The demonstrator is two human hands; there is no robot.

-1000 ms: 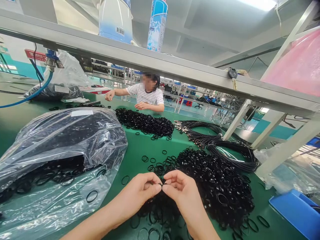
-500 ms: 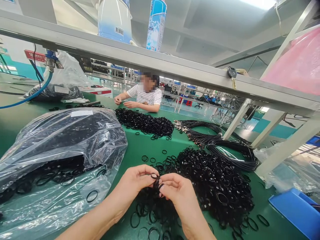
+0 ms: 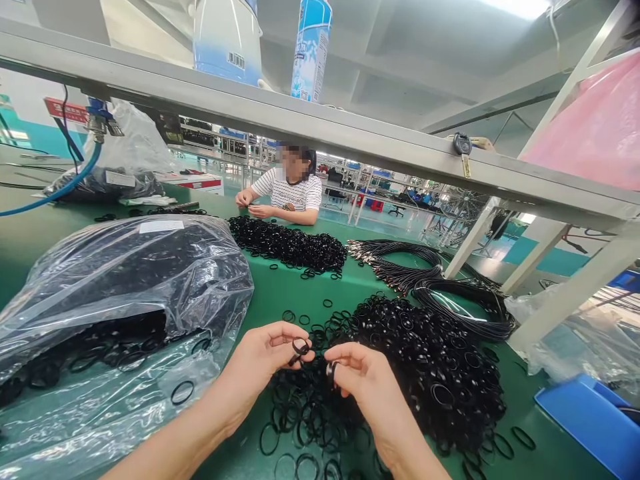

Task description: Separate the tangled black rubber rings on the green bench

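My left hand (image 3: pixel 263 363) pinches a small black rubber ring (image 3: pixel 300 347) between thumb and fingertips. A little to its right, my right hand (image 3: pixel 367 387) pinches another black ring (image 3: pixel 332 371); the two hands are slightly apart. Both hover above a large heap of black rubber rings (image 3: pixel 425 367) spread on the green table (image 3: pixel 290 290). Loose rings lie under my wrists near the front edge.
A clear plastic bag of black rings (image 3: pixel 115 293) fills the left. A second ring pile (image 3: pixel 287 243) and coiled black cables (image 3: pixel 450 290) lie farther back. A person in a striped shirt (image 3: pixel 293 193) works opposite. A blue tray (image 3: pixel 590 420) sits at right, a metal shelf (image 3: pixel 320 133) overhead.
My hands, fingertips together over the heap a second ago, have lifted slightly and drawn apart, each now with a ring. The person opposite pulled their outstretched arm back in.
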